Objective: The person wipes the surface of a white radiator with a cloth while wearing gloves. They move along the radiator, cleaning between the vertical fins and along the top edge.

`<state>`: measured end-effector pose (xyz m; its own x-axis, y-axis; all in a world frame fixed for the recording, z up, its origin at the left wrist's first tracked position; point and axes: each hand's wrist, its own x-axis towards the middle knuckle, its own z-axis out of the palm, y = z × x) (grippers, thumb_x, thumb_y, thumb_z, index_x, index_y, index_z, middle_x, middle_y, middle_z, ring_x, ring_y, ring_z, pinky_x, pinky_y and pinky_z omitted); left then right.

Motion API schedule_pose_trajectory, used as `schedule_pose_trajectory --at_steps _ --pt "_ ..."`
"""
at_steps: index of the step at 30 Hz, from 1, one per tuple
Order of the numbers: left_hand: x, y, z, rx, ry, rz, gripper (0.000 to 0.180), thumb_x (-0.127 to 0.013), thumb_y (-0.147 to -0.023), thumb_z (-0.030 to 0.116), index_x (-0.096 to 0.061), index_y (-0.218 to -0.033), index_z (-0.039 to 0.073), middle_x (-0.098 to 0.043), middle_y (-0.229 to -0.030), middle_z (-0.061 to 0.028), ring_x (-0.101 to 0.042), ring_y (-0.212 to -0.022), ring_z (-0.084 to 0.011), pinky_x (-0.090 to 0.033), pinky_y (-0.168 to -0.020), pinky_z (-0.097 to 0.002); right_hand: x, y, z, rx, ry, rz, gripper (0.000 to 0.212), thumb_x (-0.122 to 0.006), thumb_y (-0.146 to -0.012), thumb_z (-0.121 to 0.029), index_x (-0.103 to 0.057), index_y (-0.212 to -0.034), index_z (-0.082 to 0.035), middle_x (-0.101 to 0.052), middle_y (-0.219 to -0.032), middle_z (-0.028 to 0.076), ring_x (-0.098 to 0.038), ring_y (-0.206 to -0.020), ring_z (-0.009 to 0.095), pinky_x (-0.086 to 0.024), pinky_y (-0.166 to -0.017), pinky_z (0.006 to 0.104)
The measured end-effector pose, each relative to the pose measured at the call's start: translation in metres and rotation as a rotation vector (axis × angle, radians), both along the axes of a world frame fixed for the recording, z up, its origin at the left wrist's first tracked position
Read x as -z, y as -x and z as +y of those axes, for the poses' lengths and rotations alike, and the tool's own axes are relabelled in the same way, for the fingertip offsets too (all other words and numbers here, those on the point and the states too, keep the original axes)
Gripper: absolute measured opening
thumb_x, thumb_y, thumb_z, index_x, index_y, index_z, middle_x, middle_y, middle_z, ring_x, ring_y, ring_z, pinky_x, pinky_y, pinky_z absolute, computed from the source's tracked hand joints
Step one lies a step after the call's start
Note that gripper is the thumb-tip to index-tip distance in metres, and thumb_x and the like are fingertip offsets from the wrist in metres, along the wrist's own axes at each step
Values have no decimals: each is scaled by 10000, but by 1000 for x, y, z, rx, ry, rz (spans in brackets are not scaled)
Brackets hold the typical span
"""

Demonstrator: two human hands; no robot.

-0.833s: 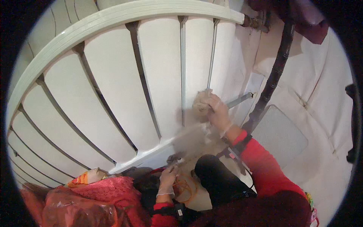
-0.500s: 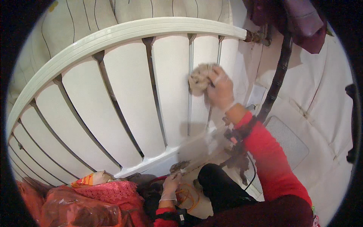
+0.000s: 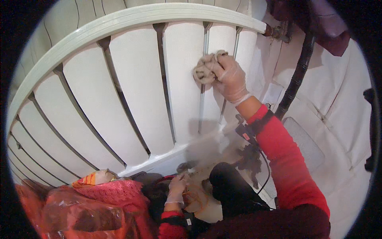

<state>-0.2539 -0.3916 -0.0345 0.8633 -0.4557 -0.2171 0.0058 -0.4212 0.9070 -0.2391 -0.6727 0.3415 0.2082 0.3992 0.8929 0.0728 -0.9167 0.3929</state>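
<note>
A crumpled grey-beige rag point(image 3: 205, 70) is bunched under the fingers of my right hand point(image 3: 232, 79), which wears a clear thin glove. It lies against the upper front of a white radiator point(image 3: 184, 75), across one of the dark gaps between its panels. Down by the radiator's foot, my gloved left hand point(image 3: 177, 189) is closed, its fingertips beside a dark grey lump point(image 3: 185, 167). What those fingers hold, if anything, is too small to make out.
Red plastic bags point(image 3: 83, 211) and a pink lacy cloth point(image 3: 115, 189) lie at the lower left. A dark pipe point(image 3: 296, 79) runs down at the right, below purple material point(image 3: 330, 28). An orange cord point(image 3: 195, 199) loops beside my dark-clothed knee point(image 3: 229, 183).
The radiator sits a little higher in view. My right hand and the rag have shifted slightly up in view, still at the panels. My left hand stays low, close to where it was.
</note>
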Motion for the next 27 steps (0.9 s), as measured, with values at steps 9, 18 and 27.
schedule_pose_trajectory --at_steps 9,18,27 --pt "7 -7 0 75 -22 50 441 -619 -986 411 -698 -1196 31 -763 -958 -90 -707 -834 -183 -537 -788 -323 -52 -17 -59 -18 -341 -238 351 -624 -748 23 -673 -1067 -114 -667 -1086 137 -656 -1020 386 -551 -881 421" --pt "26 -10 -5 69 -120 -78 507 -614 -962 491 -713 -1211 61 -760 -924 -111 -712 -798 -237 -547 -748 -366 15 -10 -73 23 -466 -92 311 -713 -827 -92 -646 -1131 -78 -700 -1056 166 -683 -1016 370 -544 -853 403" --pt "-15 -2 0 78 -114 -1 537 -601 -943 547 -702 -1257 123 -681 -1262 -191 -628 -1207 -331 -476 -1024 -379 138 9 -43 -7 -611 127 365 -671 -723 -6 -651 -1078 -93 -646 -1081 157 -635 -999 415 -540 -857 428"
